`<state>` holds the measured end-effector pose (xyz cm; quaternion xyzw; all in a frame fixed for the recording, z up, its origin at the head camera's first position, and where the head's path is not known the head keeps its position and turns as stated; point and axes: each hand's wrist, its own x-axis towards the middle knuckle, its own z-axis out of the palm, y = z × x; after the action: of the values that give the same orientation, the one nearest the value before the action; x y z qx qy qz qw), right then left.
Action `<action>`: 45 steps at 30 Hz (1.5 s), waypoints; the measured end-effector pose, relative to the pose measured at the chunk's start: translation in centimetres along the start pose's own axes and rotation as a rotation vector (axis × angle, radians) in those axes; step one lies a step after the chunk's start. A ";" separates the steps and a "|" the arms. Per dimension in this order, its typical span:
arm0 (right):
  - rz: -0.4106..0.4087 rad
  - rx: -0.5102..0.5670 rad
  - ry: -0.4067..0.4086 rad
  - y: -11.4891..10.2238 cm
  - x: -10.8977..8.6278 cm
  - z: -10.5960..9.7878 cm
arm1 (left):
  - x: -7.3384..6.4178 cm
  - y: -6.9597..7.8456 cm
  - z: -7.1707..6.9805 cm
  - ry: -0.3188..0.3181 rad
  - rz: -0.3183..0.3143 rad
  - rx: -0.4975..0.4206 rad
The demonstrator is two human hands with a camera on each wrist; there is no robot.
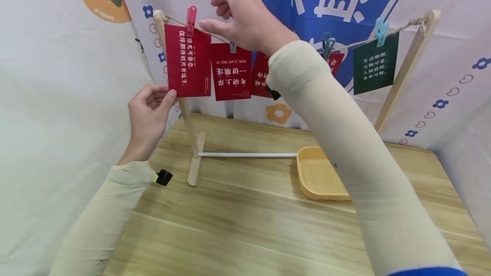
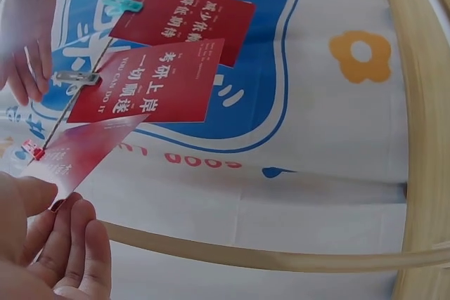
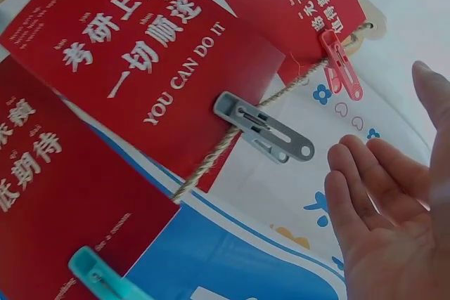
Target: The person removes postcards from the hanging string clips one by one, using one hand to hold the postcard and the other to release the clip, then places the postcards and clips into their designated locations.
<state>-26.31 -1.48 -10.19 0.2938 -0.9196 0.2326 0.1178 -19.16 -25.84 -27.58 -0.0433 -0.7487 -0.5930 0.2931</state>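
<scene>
Leftmost on the rope, a red card hangs from a pink clothespin, its corner pinched by the left hand; the right hand, thumb apart, holds nothing. Settling the card seems in hand; next calls for gentle release.

From the head view, your left arm, in a cream sleeve, extends from 8 o'clock to your left hand at 9 o'clock, its thumb and fingertip meeting in a pinch. Your right arm, also cream-sleeved, slants from 4 o'clock to your raised right hand at 12, loosely bent fingers and separate thumb pointing towards 9.
</scene>
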 end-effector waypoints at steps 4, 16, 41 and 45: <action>0.010 0.024 -0.018 -0.8 1.1 0.1 | 0.0 0.1 -0.5 0.021 -0.001 -0.044; 0.078 0.054 -0.041 -1.1 3.6 0.8 | 0.6 -0.4 -0.5 0.021 0.004 -0.045; 0.085 0.223 -0.112 -1.9 5.4 1.7 | 0.3 -0.1 0.0 0.003 -0.043 0.011; 0.094 0.257 -0.118 -1.8 5.8 1.7 | 0.4 0.0 0.1 -0.004 -0.041 0.013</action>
<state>-30.00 -6.44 -8.96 0.2762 -0.9004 0.3360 0.0139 -19.52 -25.91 -27.40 -0.0271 -0.7539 -0.5938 0.2798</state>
